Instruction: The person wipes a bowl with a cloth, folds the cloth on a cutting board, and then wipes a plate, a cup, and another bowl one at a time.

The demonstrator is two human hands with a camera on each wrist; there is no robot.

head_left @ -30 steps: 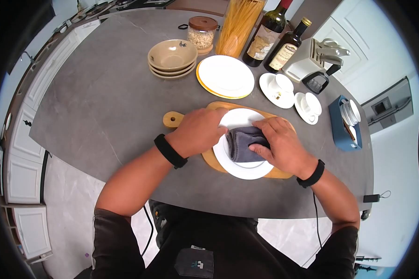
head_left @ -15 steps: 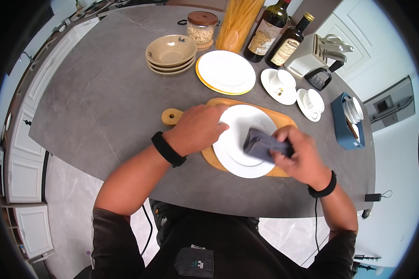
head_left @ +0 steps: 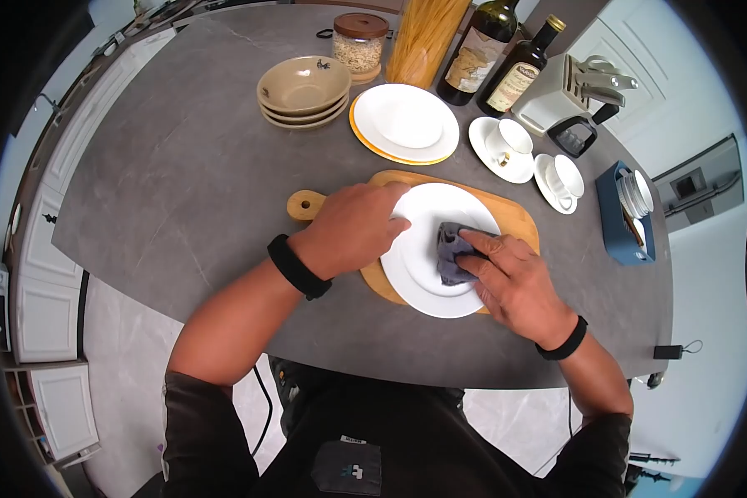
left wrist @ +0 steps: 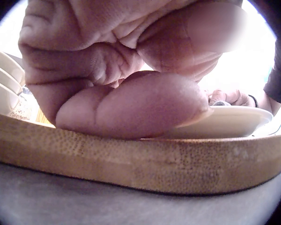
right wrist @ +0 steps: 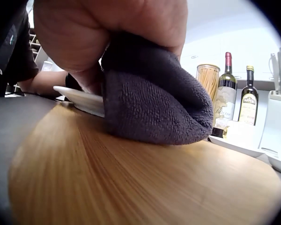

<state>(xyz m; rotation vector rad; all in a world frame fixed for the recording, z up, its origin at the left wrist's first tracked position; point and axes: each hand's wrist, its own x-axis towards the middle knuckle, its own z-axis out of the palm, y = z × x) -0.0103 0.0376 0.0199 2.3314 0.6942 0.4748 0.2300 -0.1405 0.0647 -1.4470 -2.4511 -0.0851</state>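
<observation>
A white plate (head_left: 417,286) lies on a wooden cutting board (head_left: 519,222) whose round handle points left. My left hand (head_left: 353,228) grips the plate's left rim, thumb on top; in the left wrist view its curled fingers (left wrist: 136,105) rest low at the board's edge. My right hand (head_left: 523,286) holds a bunched dark grey cloth (head_left: 452,256) against the plate, right of its centre. Seen from the right wrist, the folded cloth (right wrist: 154,103) hangs over the plate's rim, close above the board, and hides part of the plate.
Behind the board stand stacked beige bowls (head_left: 303,90), stacked plates (head_left: 404,124), an oat jar (head_left: 358,51), a spaghetti container (head_left: 426,41) and two bottles (head_left: 513,79). To the right are two cups on saucers (head_left: 508,143), a knife block (head_left: 548,95) and a blue bin (head_left: 618,220) with dishes.
The right hand has lifted the folded cloth off the plate's middle, bunched it up and brought it back down right of centre. The left hand keeps its place at the rim.
</observation>
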